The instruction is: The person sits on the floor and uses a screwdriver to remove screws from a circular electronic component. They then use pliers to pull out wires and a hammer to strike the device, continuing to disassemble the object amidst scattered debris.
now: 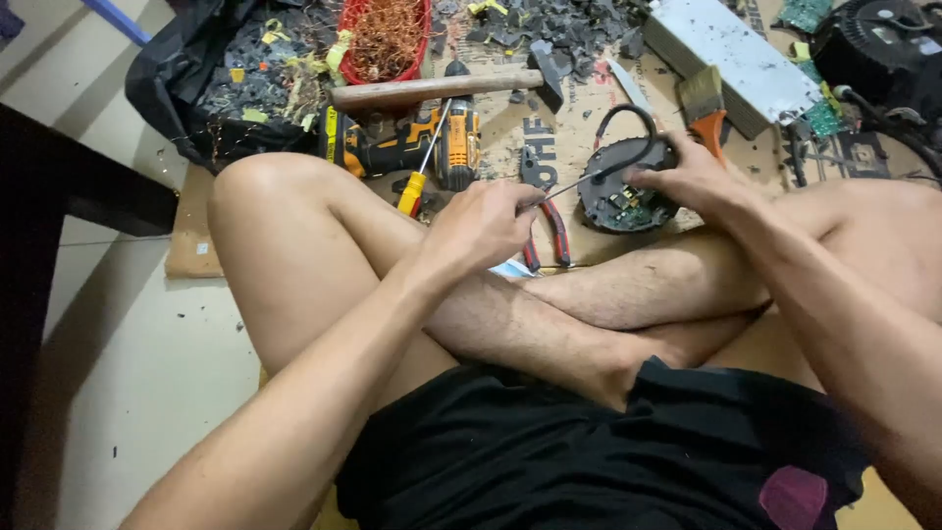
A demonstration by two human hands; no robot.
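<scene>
A person is sitting cross-legged on the floor (128,393), with a sheet of cardboard (579,137) lying in front of the knees and carrying nearly everything else. At the far left a black bag (172,88) is spilling dark broken plastic scraps, and just beside it a red basket (385,39) is holding a tangle of copper wire. A long grey metal casing (731,64) is lying at the top right, with a black round housing (883,49) beyond it. A wooden-handled hammer (442,88) is resting across the cardboard above a yellow and black cordless drill (402,147), and a yellow-handled screwdriver (424,167) is leaning across the drill. A paintbrush (704,103) with an orange handle is lying near the casing, and red-handled pliers (549,221) are lying just below the left hand.

The round black device (618,191), with a circuit board showing inside it and a black cable looping from its top, is sitting on the cardboard just beyond the shins, between the two hands. The right hand (692,177) is resting on its right edge, fingers curled over the rim and steadying it. The left hand (481,226) is closing its fingers together around a thin metal tool (569,186), whose shaft is reaching toward the device's left side.
</scene>
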